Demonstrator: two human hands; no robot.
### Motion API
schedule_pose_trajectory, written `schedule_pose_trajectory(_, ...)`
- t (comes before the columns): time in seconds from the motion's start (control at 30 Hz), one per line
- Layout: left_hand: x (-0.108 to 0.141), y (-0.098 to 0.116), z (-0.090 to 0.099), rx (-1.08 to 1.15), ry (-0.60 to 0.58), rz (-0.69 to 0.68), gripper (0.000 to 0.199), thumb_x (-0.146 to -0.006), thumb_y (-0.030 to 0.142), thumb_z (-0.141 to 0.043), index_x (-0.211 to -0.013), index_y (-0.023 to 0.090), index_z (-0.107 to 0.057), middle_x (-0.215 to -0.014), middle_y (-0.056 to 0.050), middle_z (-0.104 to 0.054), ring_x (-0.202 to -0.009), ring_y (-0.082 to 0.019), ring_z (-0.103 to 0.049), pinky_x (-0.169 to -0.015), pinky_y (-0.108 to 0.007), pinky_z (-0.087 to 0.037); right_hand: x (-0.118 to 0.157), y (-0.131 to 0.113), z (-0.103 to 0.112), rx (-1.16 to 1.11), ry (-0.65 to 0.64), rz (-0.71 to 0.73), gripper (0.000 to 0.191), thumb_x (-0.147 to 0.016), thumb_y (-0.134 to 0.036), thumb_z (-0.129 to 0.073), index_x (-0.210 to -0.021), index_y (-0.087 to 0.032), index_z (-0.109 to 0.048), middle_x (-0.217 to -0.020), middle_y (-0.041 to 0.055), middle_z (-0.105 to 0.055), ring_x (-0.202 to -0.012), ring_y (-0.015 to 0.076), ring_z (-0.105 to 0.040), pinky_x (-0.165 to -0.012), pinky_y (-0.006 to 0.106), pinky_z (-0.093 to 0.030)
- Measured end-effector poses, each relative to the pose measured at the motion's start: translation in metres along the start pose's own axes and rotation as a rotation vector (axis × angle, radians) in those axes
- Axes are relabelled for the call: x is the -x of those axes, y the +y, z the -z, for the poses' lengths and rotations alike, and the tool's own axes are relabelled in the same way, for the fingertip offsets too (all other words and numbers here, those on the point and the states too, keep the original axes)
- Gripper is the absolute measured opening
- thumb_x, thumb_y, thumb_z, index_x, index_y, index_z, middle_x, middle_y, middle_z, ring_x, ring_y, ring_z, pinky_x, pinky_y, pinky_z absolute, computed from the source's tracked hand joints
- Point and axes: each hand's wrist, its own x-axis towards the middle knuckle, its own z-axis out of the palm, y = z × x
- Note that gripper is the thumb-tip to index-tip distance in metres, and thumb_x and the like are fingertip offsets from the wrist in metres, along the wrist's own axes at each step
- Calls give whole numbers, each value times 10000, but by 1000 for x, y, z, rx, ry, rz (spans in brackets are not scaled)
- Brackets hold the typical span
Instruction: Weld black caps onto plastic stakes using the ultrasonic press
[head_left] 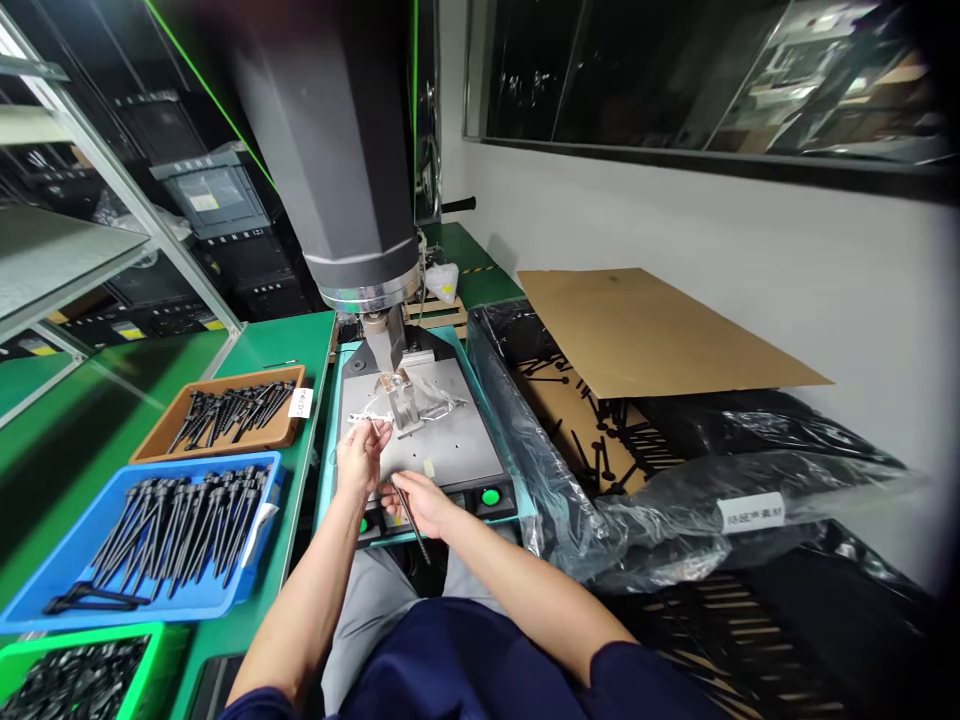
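Note:
My left hand [363,455] is closed, its fingertips pinched in front of the metal fixture [403,402] on the machine's grey plate [457,450]; a small light piece shows at the fingertips, too small to name. Lower and to the right, my right hand [417,503] grips a thin black rod [409,518] that slants down toward my lap. The tapered metal tip of the machine head [384,340] stands over the fixture. Clear plastic film [442,398] lies around the fixture.
At left are an orange tray [285,432] and a blue tray [262,545] of black rods, and a green bin [161,660] of small black parts. Green buttons [490,496] sit on the plate's front edge. Right, a plastic-lined box [547,500] holds black parts under cardboard [660,330].

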Motion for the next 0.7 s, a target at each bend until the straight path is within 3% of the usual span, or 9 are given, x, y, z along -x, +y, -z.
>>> schedule_pose_trajectory(0.1,2,6,-6,77,-5,107,166,-768,288,-724,-791,170,-610,-857,-49,-712,-842,-180,-710,-890,-366,-544,-27,-2,-17,-42,-29,95,343,-684,-425,-782,-787,-201,-544,-689,-6,-647,-666,154,-639,-575,253,-481)
schedule_pose_trajectory(0.23,1,13,-8,152,-8,181,100,-824,247,-659,-813,156,-619,-954,-85,-725,-901,-173,-708,-875,-309,-561,-55,-22,-36,17,19,390,310,-704,-462,-717,-804,-223,-547,-816,14,-680,-804,189,-640,-686,314,-519)
schedule_pose_trajectory(0.4,-2,22,-6,165,-19,173,95,-807,230,-673,-798,148,-625,-1008,-102,-730,-885,-172,-711,-855,-290,-570,-64,-68,-27,360,232,783,312,-734,-424,-695,-959,-223,-616,-1015,53,-650,-989,218,-606,-909,382,-487)
schedule_pose_trajectory(0.5,-3,24,-5,161,-48,129,124,-786,240,-704,-760,146,-628,-1092,-113,-716,-917,-186,-707,-858,-306,-569,-63,-90,-18,583,383,950,300,-720,-383,-726,-970,-225,-676,-1230,84,-561,-1223,254,-480,-1080,414,-357)
schedule_pose_trajectory(0.6,-2,25,-6,114,-139,59,167,-734,257,-763,-728,150,-634,-1237,-115,-664,-1020,-233,-682,-845,-330,-570,-69,-101,-16,717,481,1042,286,-742,-386,-713,-979,-227,-714,-1338,97,-496,-1312,265,-401,-1142,417,-274)
schedule_pose_trajectory(0.7,-4,28,-9,62,-185,-6,187,-701,278,-793,-737,166,-647,-1332,-90,-609,-1082,-256,-654,-822,-348,-571,-85,-106,-20,620,463,991,312,-744,-406,-700,-998,-224,-715,-1337,95,-511,-1273,255,-453,-1112,410,-328)
